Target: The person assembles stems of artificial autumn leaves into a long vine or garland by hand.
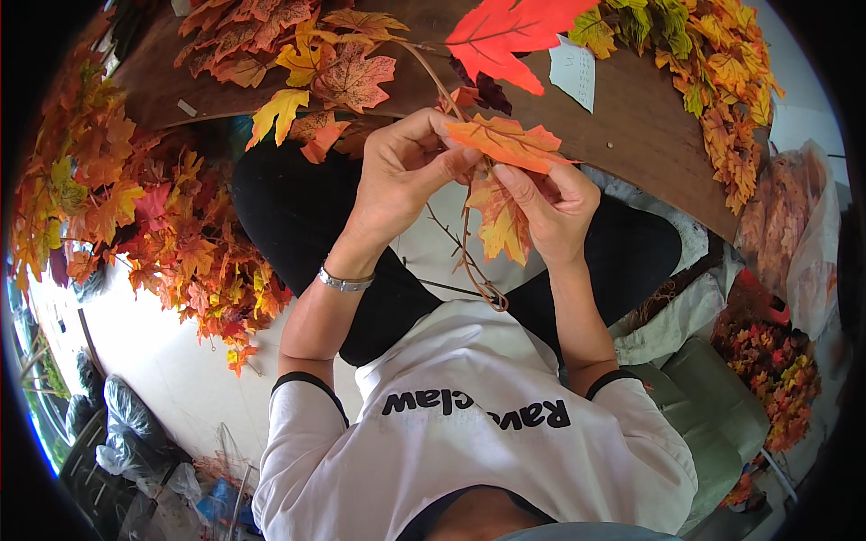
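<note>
An artificial maple branch (437, 76) with a brown stem runs from the table edge down through my hands, its curled lower end hanging over my lap. My left hand (392, 171) is closed, thumb and fingers pinching the stem near the base of an orange leaf (512, 144). Close beside it, my right hand (561, 216) is closed in a pinch at the same joint; the leaf partly covers its fingertips. Beneath the hands hangs an orange-yellow leaf (502, 224). A large red leaf (519, 41) rises above them, and a yellow leaf (280, 113) lies to the left.
The brown table (645, 149) spans the far side, with a torn white paper (574, 74) on it. Leaf garlands hang at the left (194, 243) and far right (729, 90). A plastic bag of leaves (785, 216) stands right; a green seat (708, 397) is beside me.
</note>
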The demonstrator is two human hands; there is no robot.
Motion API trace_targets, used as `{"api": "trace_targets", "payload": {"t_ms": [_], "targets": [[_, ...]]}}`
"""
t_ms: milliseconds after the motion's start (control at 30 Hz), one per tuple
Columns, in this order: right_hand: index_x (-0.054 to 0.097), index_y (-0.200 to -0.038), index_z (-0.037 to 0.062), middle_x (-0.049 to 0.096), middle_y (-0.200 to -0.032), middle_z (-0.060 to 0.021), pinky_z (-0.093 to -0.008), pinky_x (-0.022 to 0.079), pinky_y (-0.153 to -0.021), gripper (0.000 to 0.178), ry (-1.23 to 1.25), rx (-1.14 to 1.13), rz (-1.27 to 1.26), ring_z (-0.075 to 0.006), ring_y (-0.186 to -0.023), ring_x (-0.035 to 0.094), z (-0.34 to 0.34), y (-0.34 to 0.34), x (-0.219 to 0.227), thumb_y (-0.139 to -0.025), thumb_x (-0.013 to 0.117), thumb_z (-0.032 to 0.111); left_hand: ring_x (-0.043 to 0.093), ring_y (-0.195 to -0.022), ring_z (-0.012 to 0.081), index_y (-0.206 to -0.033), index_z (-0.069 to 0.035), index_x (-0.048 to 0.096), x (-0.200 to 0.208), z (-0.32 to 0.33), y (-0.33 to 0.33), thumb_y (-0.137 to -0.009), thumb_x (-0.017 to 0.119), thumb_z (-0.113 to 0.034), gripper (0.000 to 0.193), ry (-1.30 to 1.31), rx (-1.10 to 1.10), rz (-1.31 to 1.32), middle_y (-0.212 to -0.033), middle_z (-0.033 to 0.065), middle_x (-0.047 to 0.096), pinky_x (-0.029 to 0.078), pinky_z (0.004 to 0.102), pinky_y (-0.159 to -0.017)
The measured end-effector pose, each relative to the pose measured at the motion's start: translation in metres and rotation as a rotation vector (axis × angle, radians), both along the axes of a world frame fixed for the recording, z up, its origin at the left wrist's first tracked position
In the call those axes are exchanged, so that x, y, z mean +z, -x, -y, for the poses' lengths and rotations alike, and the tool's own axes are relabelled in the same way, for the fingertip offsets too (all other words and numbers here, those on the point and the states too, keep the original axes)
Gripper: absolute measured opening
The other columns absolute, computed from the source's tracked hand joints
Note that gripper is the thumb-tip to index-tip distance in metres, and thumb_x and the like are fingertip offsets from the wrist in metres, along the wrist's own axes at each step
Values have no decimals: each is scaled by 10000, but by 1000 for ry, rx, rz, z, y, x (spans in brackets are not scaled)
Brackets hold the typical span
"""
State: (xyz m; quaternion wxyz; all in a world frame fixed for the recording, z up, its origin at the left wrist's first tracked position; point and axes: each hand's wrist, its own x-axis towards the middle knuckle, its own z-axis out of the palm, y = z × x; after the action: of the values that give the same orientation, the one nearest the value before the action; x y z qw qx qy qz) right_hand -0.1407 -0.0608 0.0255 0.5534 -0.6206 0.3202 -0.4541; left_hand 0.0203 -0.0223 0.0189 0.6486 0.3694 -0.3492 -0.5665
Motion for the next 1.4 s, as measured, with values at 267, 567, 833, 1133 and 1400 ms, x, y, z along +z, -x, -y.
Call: {"api": "trace_targets", "payload": {"t_ms": [267, 567, 833, 1133, 1400], "targets": [[616, -909, -64, 633, -846, -93, -207, 474, -634, 154, 7, 21, 4, -92, -739, 588, 1, 0, 0, -777, 641, 11, 544, -662, 72, -831, 11, 556, 1, 0, 2, -805, 612, -38, 79, -25, -22, 39, -752, 42, 585, 461, 203, -606], [616, -915, -59, 633, -836, -83, -204, 473, -630, 153, -1, 14, 16, -88, -731, 584, 1, 0, -1, -779, 636, 8, 540, -654, 76, -835, 18, 557, 0, 1, 2, -809, 608, -42, 82, -4, -8, -7, -762, 47, 591, 460, 207, -605], [618, -910, -58, 630, -824, -75, -197, 469, -608, 150, 9, 7, 21, -79, -714, 580, 0, -1, 1, -775, 639, 3, 541, -654, 75, -843, 19, 567, 1, 1, 2, -806, 613, -45, 87, -3, -4, 14, -744, 36, 581, 459, 207, -599], [614, -937, -56, 631, -836, -73, -202, 470, -618, 176, 57, 25, -34, -82, -720, 580, 1, 1, -1, -779, 641, 18, 543, -666, 68, -800, 3, 551, 3, 0, 4, -804, 619, -47, 84, -34, -31, 41, -760, 35, 586, 461, 204, -597], [606, -929, -56, 631, -850, -92, -223, 486, -666, 166, -293, 88, 194, -109, -735, 594, -2, -1, 0, -787, 632, 25, 544, -690, 80, -843, -4, 555, 5, 0, 3, -836, 598, -124, 128, -45, -47, -26, -768, 42, 591, 456, 218, -623]]}}
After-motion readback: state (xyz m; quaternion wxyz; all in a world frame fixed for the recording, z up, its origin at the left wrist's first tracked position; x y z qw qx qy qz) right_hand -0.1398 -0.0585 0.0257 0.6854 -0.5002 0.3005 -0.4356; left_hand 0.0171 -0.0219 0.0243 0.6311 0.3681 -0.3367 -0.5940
